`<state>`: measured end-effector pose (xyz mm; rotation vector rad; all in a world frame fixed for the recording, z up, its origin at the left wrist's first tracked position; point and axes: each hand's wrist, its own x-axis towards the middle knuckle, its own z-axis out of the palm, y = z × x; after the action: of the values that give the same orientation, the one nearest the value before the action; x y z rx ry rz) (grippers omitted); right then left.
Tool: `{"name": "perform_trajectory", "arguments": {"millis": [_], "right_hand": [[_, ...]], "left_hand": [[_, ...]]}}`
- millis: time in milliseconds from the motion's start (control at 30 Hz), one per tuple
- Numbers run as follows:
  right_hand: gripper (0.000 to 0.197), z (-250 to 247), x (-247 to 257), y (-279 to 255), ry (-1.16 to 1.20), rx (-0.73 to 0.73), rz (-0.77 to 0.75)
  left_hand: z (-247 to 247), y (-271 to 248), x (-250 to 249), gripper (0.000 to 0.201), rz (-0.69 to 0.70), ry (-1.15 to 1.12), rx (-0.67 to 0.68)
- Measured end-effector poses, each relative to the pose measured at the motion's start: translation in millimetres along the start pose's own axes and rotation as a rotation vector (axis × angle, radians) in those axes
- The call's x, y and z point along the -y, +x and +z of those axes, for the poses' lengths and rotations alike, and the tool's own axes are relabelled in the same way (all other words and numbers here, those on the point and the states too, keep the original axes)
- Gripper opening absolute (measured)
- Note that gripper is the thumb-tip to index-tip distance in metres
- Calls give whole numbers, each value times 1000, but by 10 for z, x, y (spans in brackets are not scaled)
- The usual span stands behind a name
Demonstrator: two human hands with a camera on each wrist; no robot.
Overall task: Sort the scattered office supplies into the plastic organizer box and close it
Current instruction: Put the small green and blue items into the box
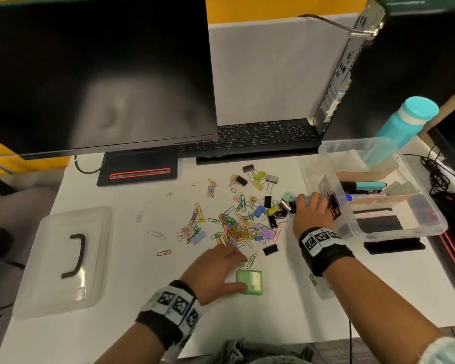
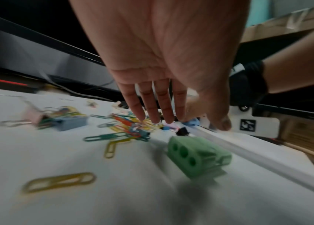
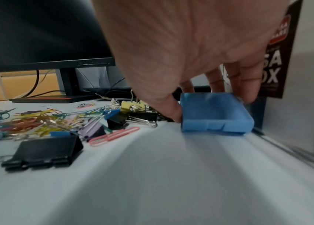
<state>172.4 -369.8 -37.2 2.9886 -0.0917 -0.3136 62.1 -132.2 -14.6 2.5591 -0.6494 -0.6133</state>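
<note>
I see a heap of bright paper clips and binder clips spread on the white worktop, with a black monitor and black keyboard behind and the clear flat lid with a black handle far left. The clear plastic organizer box stands open at the right, with marker pens lying in its card slots. My right hand holds a small blue plastic case lying flat beside the box wall, thumb and fingers on opposite sides, while my left hand hangs flat with straight fingers over a small green plastic case.
</note>
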Motion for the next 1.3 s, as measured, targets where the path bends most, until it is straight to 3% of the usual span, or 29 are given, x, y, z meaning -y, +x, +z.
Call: {"name": "perform_trajectory", "arguments": {"millis": [167, 333, 467, 633, 800, 900, 1000, 1100, 1200, 1300], "right_hand": [[44, 31, 19, -71, 113, 27, 72], [48, -57, -34, -144, 354, -98, 104], [35, -173, -107, -222, 656, -247, 76], [18, -282, -150, -307, 1062, -256, 35], [13, -394, -174, -307, 1445, -12, 70], [18, -430, -184, -300, 1723, 222, 159], [25, -432, -183, -373, 1959, 357, 205], [24, -450, -175, -416, 2019, 514, 290], [39, -555, -199, -437, 2023, 631, 237], [33, -732, -276, -484, 2022, 682, 143]], "left_hand": [[80, 254, -183, 78, 110, 242, 144], [102, 266, -106, 64, 141, 284, 154], [86, 224, -37, 56, 117, 164, 79], [-39, 148, 35, 53, 3, -168, -107], [-187, 115, 132, 58, -93, -293, -246], [-279, 120, 166, 54, -130, -441, -302], [-313, 132, 220, 51, -154, -603, -360], [-361, 148, 217, 43, -182, -719, -375], [-417, 177, 178, 28, -194, -844, -358], [-444, 243, 141, 32, -200, -951, -353]]}}
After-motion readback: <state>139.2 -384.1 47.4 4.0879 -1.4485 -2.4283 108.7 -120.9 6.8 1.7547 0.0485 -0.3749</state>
